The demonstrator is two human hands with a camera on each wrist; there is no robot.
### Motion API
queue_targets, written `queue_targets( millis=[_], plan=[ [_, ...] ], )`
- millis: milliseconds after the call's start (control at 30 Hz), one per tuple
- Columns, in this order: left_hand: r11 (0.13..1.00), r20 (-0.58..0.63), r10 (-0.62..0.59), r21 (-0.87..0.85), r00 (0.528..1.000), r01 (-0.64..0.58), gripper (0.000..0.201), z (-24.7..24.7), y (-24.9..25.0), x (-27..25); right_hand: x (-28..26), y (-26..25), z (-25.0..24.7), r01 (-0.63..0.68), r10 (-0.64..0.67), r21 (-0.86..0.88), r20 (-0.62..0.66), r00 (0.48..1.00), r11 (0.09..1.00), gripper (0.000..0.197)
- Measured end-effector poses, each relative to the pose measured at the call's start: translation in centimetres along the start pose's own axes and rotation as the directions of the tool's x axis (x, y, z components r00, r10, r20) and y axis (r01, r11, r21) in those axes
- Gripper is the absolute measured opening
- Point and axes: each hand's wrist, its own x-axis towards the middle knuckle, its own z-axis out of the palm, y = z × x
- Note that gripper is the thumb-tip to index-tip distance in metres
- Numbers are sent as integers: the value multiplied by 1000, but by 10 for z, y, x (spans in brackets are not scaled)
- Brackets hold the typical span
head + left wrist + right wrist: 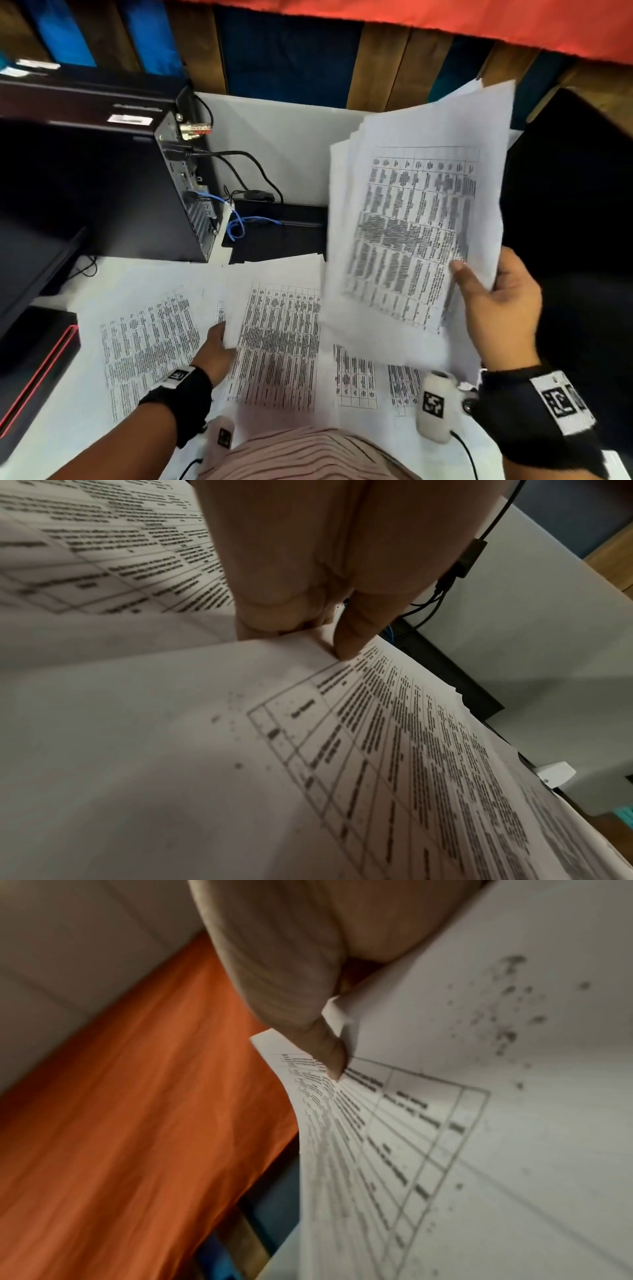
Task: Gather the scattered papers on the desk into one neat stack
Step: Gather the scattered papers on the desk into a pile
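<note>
My right hand [493, 308] holds a bundle of printed sheets [411, 233] tilted up above the right side of the white desk [281, 144], thumb on the top page. In the right wrist view the thumb [329, 1056] presses on the bundle's [445, 1123] table print. My left hand [215, 349] pinches the left edge of a printed sheet [277, 342] lying mid-desk. The left wrist view shows its fingers [291, 615] closed on that sheet [205, 750], the edge slightly raised. Another sheet [147, 342] lies to the left and more sheets [356, 380] lie near the front right.
A black computer tower [137, 192] with cables [239, 219] stands at the back left, a monitor [27, 257] left of it. A black box with a red edge [34, 370] sits at the left, a flat black device [281, 233] behind the papers, a dark mass [575, 205] at the right.
</note>
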Motion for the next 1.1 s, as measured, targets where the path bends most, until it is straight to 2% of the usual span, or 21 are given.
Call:
queue_targets(
  millis=[67,133,167,267,333,367,433,500,533,567,600,633,667,700,733,767,800,900,967,1033,1100],
  plan=[
    [999,-5,4,-45,1000,-5,63,-1,4,-4,-6,14,17,-82,80,22,68,994,996,26],
    [999,-24,24,-39,999,-25,96,-2,5,-3,-15,38,41,-188,200,-86,163,966,978,23],
    [998,-23,31,-61,999,-32,103,-1,5,-2,-23,54,54,-232,265,-169,214,940,958,25],
    [978,14,-14,-209,1000,16,83,1,9,-5,-47,108,86,-359,448,-296,334,829,885,32],
    [984,40,-22,-177,999,29,90,1,8,-6,-61,135,99,-436,576,-400,363,732,806,45],
    [987,42,-18,-161,999,24,94,3,10,-7,-66,145,104,-445,625,-465,367,689,765,54],
    [994,-21,5,-109,1000,-8,79,5,13,-6,-73,157,114,-383,663,-574,424,618,724,63],
    [999,-28,35,-7,999,-35,70,7,13,-8,-77,167,120,-230,642,-639,542,543,734,52],
    [998,-11,52,45,999,-51,72,8,10,-7,-77,168,120,-166,626,-648,586,514,743,37],
    [994,1,47,99,999,-47,74,8,8,-8,-76,168,118,-128,615,-653,603,507,746,21],
    [990,-9,39,133,999,-38,76,8,6,-7,-74,169,113,-118,600,-656,582,549,745,19],
    [989,-26,30,144,999,-26,77,8,4,-6,-71,172,107,-135,604,-691,498,623,710,27],
    [988,-25,25,153,999,-21,79,7,6,-6,-67,175,100,-181,616,-751,351,705,635,40],
    [988,-23,24,151,999,-20,79,7,9,-8,-64,172,91,-241,632,-806,200,748,540,49],
    [989,-15,22,147,1000,-20,80,8,7,-7,-62,174,84,-299,648,-832,91,756,467,51],
    [990,0,14,139,1000,-14,80,9,8,-7,-61,174,80,-338,663,-829,51,747,445,51],
    [992,23,27,126,999,-30,81,10,5,-5,-60,177,81,-357,676,-799,83,732,484,48],
    [984,120,57,159,991,-75,81,22,13,-10,-65,180,95,-414,668,-605,281,689,680,47],
    [963,196,77,240,978,-124,79,35,21,-16,-70,176,100,-439,654,-527,340,676,728,48],
    [941,246,68,305,967,-143,81,45,25,-16,-71,171,99,-467,636,-456,357,684,758,44],
    [921,282,75,347,956,-175,82,47,28,-17,-69,170,94,-482,638,-431,379,670,763,43]
  ],
)
